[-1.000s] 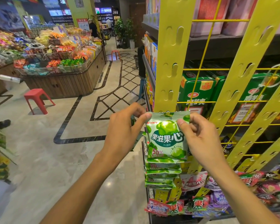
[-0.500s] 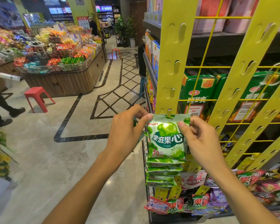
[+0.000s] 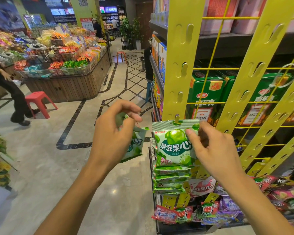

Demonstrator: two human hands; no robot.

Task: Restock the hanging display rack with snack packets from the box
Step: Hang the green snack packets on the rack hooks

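A half second ago both hands pinched the top corners of one green packet (image 3: 175,146) at the yellow strip (image 3: 180,65). Now this packet hangs from its tab, and only the right hand (image 3: 212,150) pinches its upper right corner. The left hand (image 3: 114,133) has moved away to the left, and its curled fingers hold a second packet (image 3: 136,146); this one is blurred, so we think it is the same kind. We judge that one packet is now placed and the next one is ready for the free tab above. The box is not visible here.
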